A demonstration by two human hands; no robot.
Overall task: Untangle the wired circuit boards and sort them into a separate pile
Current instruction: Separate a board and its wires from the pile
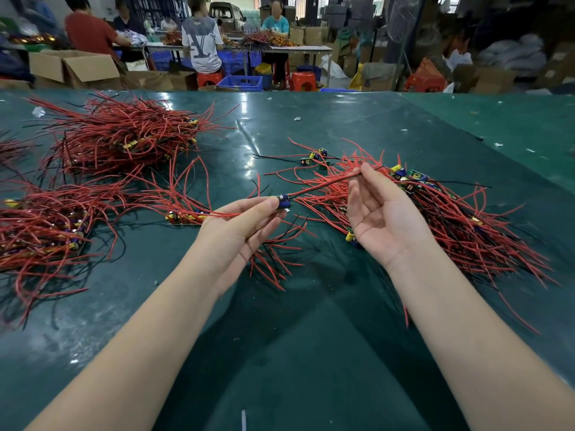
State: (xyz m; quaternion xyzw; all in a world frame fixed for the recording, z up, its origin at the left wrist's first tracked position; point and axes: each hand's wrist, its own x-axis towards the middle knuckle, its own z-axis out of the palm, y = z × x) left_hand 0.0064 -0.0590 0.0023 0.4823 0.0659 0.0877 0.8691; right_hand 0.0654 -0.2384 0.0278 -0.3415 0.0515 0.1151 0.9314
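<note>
Since the wires all loop through each other, the person is working one piece at a time, and you can see why it's held the way it is. The left hand [249, 219] pinches a single circuit board [284, 202] between thumb and fingertips (the blue capacitor end pokes out past the fingers), lifted just above the green table [311, 353]. Its red wire [326, 183] runs up and to the right, pretty much taut, to the right hand [378, 213], which has the far end nipped between thumb and first finger while the other fingers hang loose and the palm faces the camera. My read: stretching the lead straight like that is how you slide it clear of the tangled heap [451, 219] lying under and beyond the right hand.

The sorted side looks to be on the left: a big mound of wired boards [124, 138] at the back and another batch [46, 225] nearer the edge, with a few loose ones [186, 213] just beside the left wrist. I'd guess the held board goes that way, so the left hand holding the board end makes sense.

As for containers, nothing on this table is boxed; everything sits in bare piles. Farther back there's an open cardboard carton [74, 68] and a blue plastic crate [241, 82] on the floor (can't tell what's inside either).
</note>
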